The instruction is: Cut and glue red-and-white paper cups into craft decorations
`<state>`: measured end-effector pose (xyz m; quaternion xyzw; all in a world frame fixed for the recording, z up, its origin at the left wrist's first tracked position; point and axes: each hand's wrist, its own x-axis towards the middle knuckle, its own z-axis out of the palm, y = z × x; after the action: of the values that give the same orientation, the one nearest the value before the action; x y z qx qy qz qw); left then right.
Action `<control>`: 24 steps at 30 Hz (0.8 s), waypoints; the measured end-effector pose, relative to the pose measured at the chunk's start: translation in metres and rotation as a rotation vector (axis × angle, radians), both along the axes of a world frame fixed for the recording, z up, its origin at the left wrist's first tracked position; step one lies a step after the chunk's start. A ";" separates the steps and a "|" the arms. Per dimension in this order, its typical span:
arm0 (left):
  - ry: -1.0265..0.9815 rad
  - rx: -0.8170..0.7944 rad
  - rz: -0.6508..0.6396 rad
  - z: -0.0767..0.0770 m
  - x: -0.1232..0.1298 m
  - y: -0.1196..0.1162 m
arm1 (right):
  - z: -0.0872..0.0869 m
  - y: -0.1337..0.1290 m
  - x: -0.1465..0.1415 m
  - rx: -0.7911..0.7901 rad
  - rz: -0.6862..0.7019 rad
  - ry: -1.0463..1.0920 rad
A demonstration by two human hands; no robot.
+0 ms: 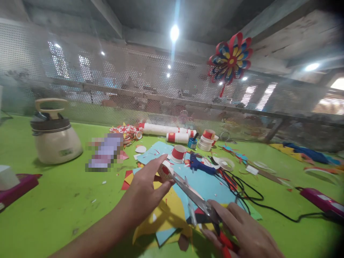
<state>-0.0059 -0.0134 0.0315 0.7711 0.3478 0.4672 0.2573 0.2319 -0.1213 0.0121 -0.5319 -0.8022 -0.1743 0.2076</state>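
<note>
Head cam: left hand [143, 188]'s pinching a paper cup [165, 172], right hand [242, 227]'s gripping scissors [195, 196] at its edge; trimming looks unfinished imo.

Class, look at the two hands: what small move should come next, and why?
Probably a small snip at the edge of the held cup: the left hand steadies it between thumb and fingers, while the right hand holds the scissors with their tip at that edge.

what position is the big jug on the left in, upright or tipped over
Upright: its wide base rests on the green table, handle on top.
</note>
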 end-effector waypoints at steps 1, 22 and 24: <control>0.005 0.004 0.000 0.000 0.000 0.000 | 0.000 0.000 0.000 0.004 0.004 -0.001; 0.017 0.048 0.071 -0.004 0.002 -0.004 | 0.006 -0.001 0.010 -0.078 0.073 -0.018; 0.009 0.038 0.070 -0.003 0.002 -0.005 | 0.007 -0.001 0.009 -0.075 0.075 -0.015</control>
<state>-0.0034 -0.0182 0.0288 0.7654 0.3668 0.4789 0.2242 0.2409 -0.1226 0.0192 -0.5075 -0.8292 -0.1401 0.1877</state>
